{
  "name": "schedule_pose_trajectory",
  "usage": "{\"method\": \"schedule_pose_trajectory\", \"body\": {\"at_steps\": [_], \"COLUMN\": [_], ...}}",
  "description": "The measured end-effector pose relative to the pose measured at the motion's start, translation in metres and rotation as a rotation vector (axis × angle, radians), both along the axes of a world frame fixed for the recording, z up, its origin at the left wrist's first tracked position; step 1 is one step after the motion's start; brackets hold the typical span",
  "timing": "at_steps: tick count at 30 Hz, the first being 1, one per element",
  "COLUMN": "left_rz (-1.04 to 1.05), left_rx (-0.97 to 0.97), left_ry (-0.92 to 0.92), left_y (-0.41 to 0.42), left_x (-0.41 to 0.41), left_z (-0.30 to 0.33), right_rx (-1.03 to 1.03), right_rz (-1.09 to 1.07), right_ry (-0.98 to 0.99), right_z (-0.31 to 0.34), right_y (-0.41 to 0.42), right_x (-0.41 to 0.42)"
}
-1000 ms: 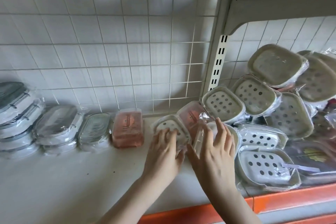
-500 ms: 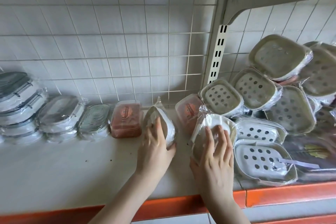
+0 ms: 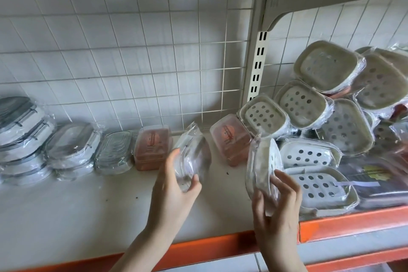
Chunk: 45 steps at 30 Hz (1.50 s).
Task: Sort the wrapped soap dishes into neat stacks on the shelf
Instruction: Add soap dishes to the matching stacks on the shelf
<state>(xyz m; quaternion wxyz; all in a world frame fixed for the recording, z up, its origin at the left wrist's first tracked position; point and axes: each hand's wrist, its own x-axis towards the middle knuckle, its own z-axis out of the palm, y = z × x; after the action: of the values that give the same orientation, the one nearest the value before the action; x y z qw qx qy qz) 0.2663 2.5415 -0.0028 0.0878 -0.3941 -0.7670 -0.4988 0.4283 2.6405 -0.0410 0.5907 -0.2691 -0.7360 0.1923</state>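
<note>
Head view: my left hand (image 3: 174,185) grips a wrapped dish (image 3: 192,157) on edge above the shelf (image 3: 77,212), just beside the orange box (image 3: 152,148) at its 9 o'clock. My right hand (image 3: 276,203) pinches a white holed dish (image 3: 262,165), tilted upright, at the heap's (image 3: 344,117) 8 o'clock. Grey stacks (image 3: 24,139) sit at far 9 o'clock. I cannot see inside the wrapped boxes.

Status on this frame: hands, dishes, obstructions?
Left hand grips one wrapped dish. Right hand grips another dish, on edge. Jumbled pile right.
</note>
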Motion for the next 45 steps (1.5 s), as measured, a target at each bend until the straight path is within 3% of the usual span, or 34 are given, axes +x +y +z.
{"method": "schedule_pose_trajectory", "body": {"at_steps": [8, 13, 20, 23, 29, 33, 41, 45], "left_rz": [-0.107, -0.134, -0.117, -0.066, 0.046, 0.128, 0.339, 0.221], "left_rx": [0.093, 0.170, 0.285, 0.270, 0.229, 0.076, -0.267, -0.470], "left_ry": [-0.245, -0.327, -0.399, -0.407, -0.451, -0.491, -0.120, 0.056], "left_y": [-0.025, -0.042, -0.080, -0.095, -0.113, -0.117, -0.112, -0.092], "left_x": [-0.001, -0.005, -0.013, -0.018, -0.020, -0.027, -0.039, -0.040], "left_z": [0.004, 0.002, 0.002, -0.005, -0.014, -0.023, -0.010, 0.002], "right_rx": [-0.134, -0.413, -0.998, -1.129, -0.899, -0.802, -0.446, -0.290], "right_rz": [-0.051, -0.063, 0.123, 0.178, 0.157, 0.177, 0.099, 0.071], "right_ry": [0.317, 0.528, 0.418, 0.362, -0.056, -0.310, -0.845, -1.103], "right_z": [0.026, 0.048, 0.031, 0.029, 0.035, 0.034, 0.049, 0.055], "right_y": [0.002, -0.002, -0.007, -0.011, -0.012, -0.008, -0.019, -0.021], "right_x": [0.004, 0.001, -0.020, -0.027, -0.024, -0.028, -0.053, -0.067]}}
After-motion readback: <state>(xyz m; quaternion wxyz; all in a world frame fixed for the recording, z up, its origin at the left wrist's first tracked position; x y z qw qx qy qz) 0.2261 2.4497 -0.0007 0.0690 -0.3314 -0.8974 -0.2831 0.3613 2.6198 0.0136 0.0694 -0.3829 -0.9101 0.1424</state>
